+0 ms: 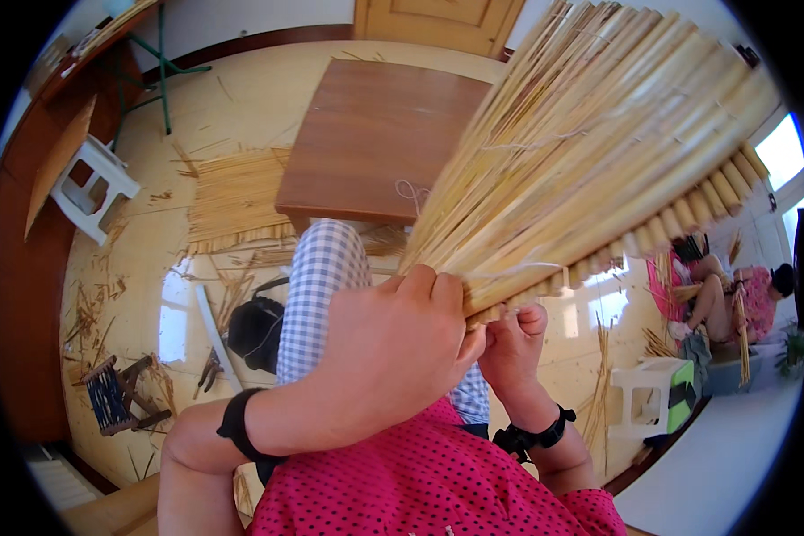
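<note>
Mat (pixel 598 183): straw-yellow stalks (pixel 652 125), white string (pixel 536 145); left grip (pixel 402 344) clamped on corner, right grip (pixel 515 350) at edge, hold unclear.

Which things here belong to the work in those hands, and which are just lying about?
In the work:
stalk mat, held by the left hand, with the right hand at its edge
white thread across the mat

Seemingly just around:
scattered stalk scraps
folding stool
brown table

A wooden door (pixel 438 20) beyond a brown table (pixel 375 134), white stool (pixel 109 171) at left, plant (pixel 791 354) at far right.
</note>
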A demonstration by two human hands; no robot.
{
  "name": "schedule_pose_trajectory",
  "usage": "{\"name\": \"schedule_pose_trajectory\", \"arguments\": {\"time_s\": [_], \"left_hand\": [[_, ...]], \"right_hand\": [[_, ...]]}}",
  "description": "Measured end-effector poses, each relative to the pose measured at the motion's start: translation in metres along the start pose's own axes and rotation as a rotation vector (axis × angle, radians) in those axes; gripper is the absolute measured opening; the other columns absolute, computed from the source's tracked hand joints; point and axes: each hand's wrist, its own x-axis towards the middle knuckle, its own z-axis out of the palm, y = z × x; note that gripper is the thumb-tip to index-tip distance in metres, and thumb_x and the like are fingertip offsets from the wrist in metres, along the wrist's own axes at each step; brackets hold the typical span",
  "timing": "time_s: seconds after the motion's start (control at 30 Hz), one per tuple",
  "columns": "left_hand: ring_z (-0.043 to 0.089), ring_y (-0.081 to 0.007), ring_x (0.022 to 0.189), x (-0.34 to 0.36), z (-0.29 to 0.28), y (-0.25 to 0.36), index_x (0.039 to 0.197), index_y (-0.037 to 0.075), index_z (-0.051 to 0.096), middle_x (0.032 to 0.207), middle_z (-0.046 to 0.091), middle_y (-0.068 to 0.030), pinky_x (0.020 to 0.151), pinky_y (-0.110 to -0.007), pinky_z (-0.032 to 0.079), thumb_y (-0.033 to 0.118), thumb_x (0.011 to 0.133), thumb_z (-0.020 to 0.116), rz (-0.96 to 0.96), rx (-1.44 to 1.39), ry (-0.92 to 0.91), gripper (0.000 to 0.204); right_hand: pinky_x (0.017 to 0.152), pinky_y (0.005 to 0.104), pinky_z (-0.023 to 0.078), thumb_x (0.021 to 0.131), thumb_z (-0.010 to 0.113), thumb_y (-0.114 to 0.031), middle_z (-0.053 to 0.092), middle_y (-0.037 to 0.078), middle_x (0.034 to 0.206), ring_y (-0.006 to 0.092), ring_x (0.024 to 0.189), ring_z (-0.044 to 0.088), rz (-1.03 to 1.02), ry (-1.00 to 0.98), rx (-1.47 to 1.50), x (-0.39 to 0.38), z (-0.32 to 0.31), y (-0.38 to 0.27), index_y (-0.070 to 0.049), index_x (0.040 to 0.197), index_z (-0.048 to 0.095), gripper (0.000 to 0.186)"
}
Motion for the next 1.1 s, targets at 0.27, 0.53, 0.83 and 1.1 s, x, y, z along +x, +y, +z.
{"name": "schedule_pose_trajectory", "arguments": {"time_s": [0.27,0.53,0.83,1.1], "left_hand": [[0.067,-0.0292,0.079,-0.007,0.089,-0.024,0.114,-0.003,0.068,0.097,0.066,-0.0137,0.065,-0.033,0.055,0.008,0.059,0.084,0.291,-0.367,0.500,0.059],[0.069,-0.0317,0.085,-0.003,0.102,-0.036,0.113,-0.004,0.068,0.098,0.068,-0.0157,0.070,-0.035,0.056,0.009,0.059,0.085,0.323,-0.523,0.523,0.058],[0.068,-0.0310,0.089,-0.002,0.104,-0.038,0.110,-0.003,0.070,0.101,0.067,-0.0147,0.073,-0.035,0.056,0.008,0.062,0.086,0.300,-0.567,0.486,0.052],[0.068,-0.0289,0.090,0.000,0.099,-0.034,0.117,-0.003,0.069,0.104,0.067,-0.0154,0.070,-0.035,0.056,0.003,0.058,0.084,0.253,-0.612,0.465,0.061]], "right_hand": [[0.097,0.0427,0.048,0.094,0.065,-0.025,0.062,0.004,0.123,0.0221,0.114,0.060,-0.253,-0.102,-1.090,0.000,-0.098,0.030,-0.013,0.129,0.055,0.038],[0.079,0.0485,0.051,0.078,0.074,-0.019,0.074,0.007,0.087,0.0327,0.080,0.068,-0.819,-0.149,-1.595,0.008,-0.081,0.006,-0.017,0.098,0.078,0.020],[0.082,0.0478,0.051,0.079,0.075,-0.019,0.072,0.008,0.092,0.0318,0.084,0.067,-0.737,-0.075,-1.552,-0.016,-0.075,-0.014,-0.015,0.102,0.075,0.024],[0.084,0.0471,0.050,0.079,0.075,-0.019,0.070,0.009,0.096,0.0310,0.088,0.066,-0.711,-0.053,-1.564,-0.021,-0.071,-0.016,-0.013,0.106,0.072,0.027]]}}
